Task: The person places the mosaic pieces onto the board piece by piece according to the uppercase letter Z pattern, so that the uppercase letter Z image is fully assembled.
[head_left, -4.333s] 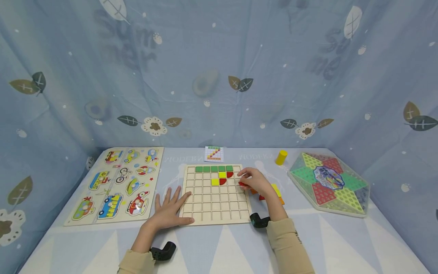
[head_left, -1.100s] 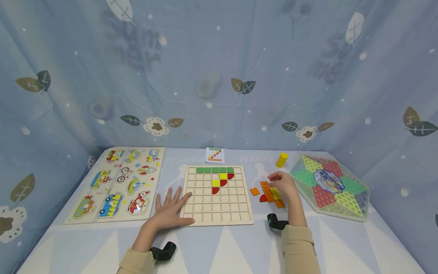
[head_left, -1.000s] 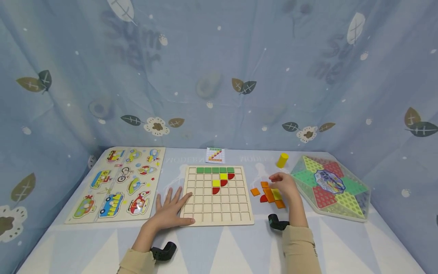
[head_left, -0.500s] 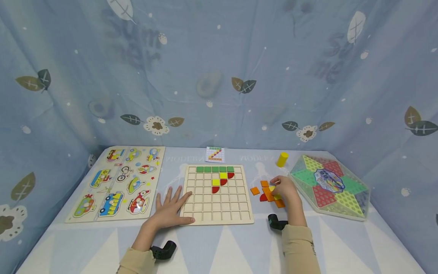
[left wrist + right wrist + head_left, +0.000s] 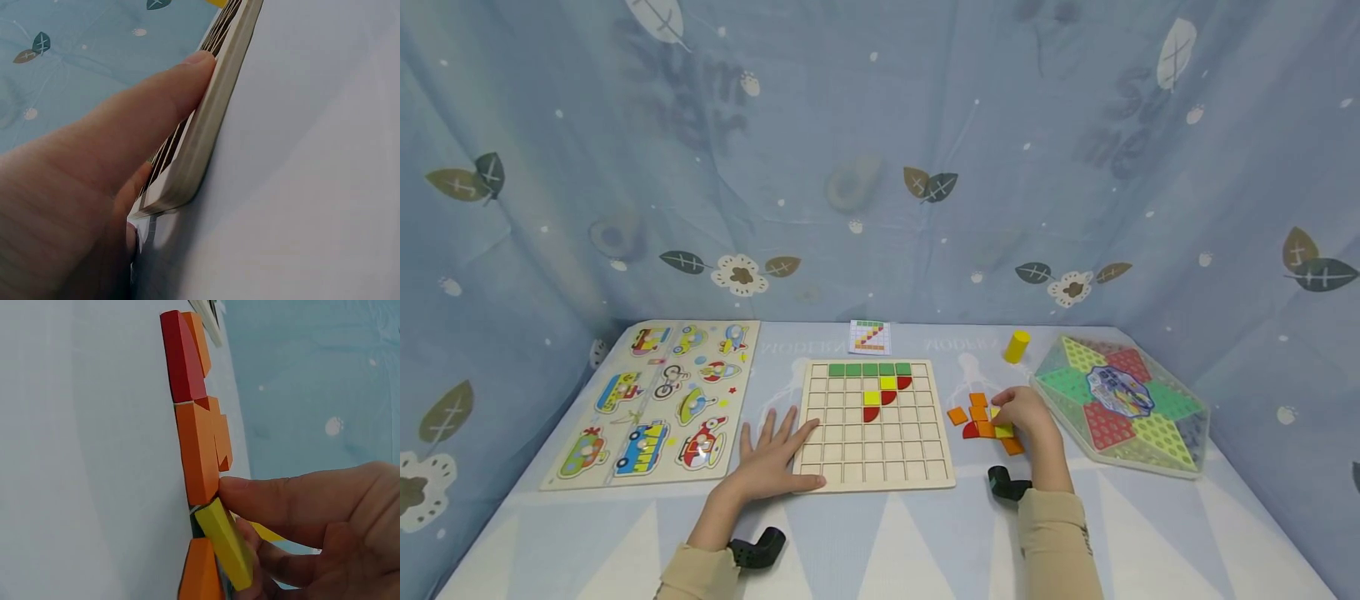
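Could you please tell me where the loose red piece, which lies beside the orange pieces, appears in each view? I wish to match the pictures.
Head: the red piece is right of centre, between the grid board and an orange tile.
Left wrist: not in it.
Right wrist: upper middle, the red piece standing just above an orange tile in the picture.
Shared landmark: the blue curtain, seen in all three.

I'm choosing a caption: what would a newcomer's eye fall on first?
Probably the wooden grid board in the middle of the table, with green squares in its far row. Next, perhaps, the star-patterned game box at the table's right and the picture puzzle at its left.
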`<control>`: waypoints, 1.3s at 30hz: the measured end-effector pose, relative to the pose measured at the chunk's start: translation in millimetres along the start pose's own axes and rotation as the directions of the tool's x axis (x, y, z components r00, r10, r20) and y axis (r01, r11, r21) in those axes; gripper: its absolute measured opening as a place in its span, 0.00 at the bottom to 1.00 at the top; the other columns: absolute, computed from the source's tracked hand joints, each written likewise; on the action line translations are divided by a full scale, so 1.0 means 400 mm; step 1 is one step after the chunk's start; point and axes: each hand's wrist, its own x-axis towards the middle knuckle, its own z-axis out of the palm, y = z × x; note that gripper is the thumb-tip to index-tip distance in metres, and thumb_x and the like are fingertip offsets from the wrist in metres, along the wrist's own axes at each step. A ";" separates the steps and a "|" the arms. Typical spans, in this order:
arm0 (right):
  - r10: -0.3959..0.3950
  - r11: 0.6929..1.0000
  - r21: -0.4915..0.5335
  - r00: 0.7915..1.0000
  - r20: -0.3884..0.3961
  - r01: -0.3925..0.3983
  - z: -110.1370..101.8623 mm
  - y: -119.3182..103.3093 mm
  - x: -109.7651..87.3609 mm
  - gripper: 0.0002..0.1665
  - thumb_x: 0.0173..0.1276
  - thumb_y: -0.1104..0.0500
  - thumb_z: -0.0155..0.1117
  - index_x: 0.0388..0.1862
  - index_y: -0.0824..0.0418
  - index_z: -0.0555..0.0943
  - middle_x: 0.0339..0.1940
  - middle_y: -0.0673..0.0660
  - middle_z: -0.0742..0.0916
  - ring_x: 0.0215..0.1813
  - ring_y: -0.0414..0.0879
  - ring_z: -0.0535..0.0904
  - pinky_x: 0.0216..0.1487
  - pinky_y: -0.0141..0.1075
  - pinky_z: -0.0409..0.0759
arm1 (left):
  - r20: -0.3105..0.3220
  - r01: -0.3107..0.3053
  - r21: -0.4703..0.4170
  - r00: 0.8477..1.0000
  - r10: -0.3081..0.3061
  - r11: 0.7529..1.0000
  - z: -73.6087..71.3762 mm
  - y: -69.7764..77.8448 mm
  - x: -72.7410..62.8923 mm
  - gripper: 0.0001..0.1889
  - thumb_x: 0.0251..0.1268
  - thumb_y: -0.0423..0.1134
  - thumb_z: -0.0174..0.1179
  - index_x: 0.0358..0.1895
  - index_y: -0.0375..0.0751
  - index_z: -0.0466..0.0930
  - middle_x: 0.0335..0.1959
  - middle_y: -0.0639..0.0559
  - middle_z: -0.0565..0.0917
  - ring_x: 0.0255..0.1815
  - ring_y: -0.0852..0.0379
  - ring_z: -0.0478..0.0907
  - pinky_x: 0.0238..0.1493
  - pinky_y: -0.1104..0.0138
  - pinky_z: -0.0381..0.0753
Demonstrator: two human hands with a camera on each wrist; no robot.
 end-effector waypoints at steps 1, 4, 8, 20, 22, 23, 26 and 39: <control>0.000 1.000 -0.011 1.000 -0.005 -0.001 0.001 -0.001 0.000 0.17 0.54 0.70 0.64 0.45 0.66 0.78 0.46 0.64 0.78 0.44 0.55 0.71 0.48 0.44 0.75 | -0.005 -0.004 -0.003 1.000 0.004 1.000 0.000 0.000 0.000 0.49 0.43 0.66 0.63 0.70 0.46 0.59 0.73 0.35 0.46 0.71 0.31 0.31 0.60 0.37 0.18; 0.003 0.999 -0.032 1.000 -0.017 -0.004 0.005 -0.003 0.004 0.20 0.54 0.71 0.64 0.48 0.66 0.77 0.46 0.65 0.77 0.43 0.56 0.70 0.47 0.44 0.75 | -0.006 -0.005 -0.009 1.000 0.005 1.000 0.001 0.000 -0.001 0.49 0.43 0.66 0.63 0.70 0.46 0.59 0.73 0.34 0.46 0.71 0.31 0.31 0.60 0.37 0.18; 0.008 0.999 -0.031 1.000 -0.028 -0.009 0.011 -0.006 0.008 0.24 0.54 0.71 0.64 0.51 0.64 0.75 0.47 0.66 0.77 0.44 0.56 0.71 0.48 0.46 0.76 | 0.004 0.006 0.010 1.000 -0.006 1.000 -0.002 0.003 0.000 0.49 0.43 0.65 0.64 0.70 0.46 0.59 0.73 0.35 0.46 0.72 0.31 0.31 0.61 0.37 0.20; -0.053 0.998 0.013 0.997 -0.057 0.053 0.001 -0.018 -0.011 0.18 0.55 0.69 0.64 0.46 0.66 0.78 0.43 0.65 0.79 0.40 0.54 0.73 0.45 0.43 0.76 | 0.013 0.013 0.022 1.000 -0.013 1.000 -0.009 0.007 -0.003 0.49 0.44 0.65 0.63 0.70 0.47 0.58 0.73 0.35 0.46 0.72 0.32 0.31 0.61 0.36 0.21; -0.083 0.995 0.053 0.994 -0.077 0.088 0.002 -0.028 -0.014 0.17 0.56 0.68 0.65 0.45 0.66 0.78 0.41 0.64 0.80 0.40 0.54 0.74 0.45 0.42 0.76 | 0.012 0.013 0.027 1.000 -0.013 1.000 -0.007 0.005 -0.002 0.49 0.44 0.65 0.63 0.70 0.48 0.58 0.73 0.35 0.46 0.72 0.32 0.31 0.61 0.36 0.21; -0.100 0.992 0.073 0.991 -0.088 0.106 0.002 -0.034 -0.016 0.16 0.56 0.67 0.66 0.45 0.66 0.78 0.40 0.63 0.80 0.40 0.54 0.74 0.45 0.42 0.75 | 0.011 0.012 0.030 1.000 -0.013 0.999 -0.006 0.003 -0.001 0.49 0.44 0.65 0.63 0.70 0.47 0.58 0.73 0.35 0.46 0.72 0.32 0.31 0.61 0.36 0.21; -0.132 0.983 0.110 0.984 -0.123 0.146 0.008 -0.057 -0.022 0.16 0.56 0.63 0.68 0.43 0.65 0.78 0.36 0.60 0.81 0.40 0.54 0.75 0.44 0.42 0.74 | 0.005 0.010 0.038 1.000 -0.010 0.999 -0.003 0.000 0.001 0.49 0.44 0.65 0.63 0.70 0.48 0.58 0.73 0.35 0.46 0.72 0.31 0.31 0.61 0.36 0.22; -0.247 0.945 0.190 0.961 -0.123 0.267 0.077 -0.148 -0.062 0.11 0.53 0.61 0.72 0.32 0.62 0.79 0.26 0.55 0.81 0.30 0.50 0.71 0.25 0.33 0.66 | 0.001 0.004 0.042 1.000 -0.004 0.999 -0.003 0.002 0.001 0.49 0.44 0.65 0.63 0.70 0.47 0.58 0.73 0.35 0.46 0.71 0.31 0.32 0.61 0.36 0.22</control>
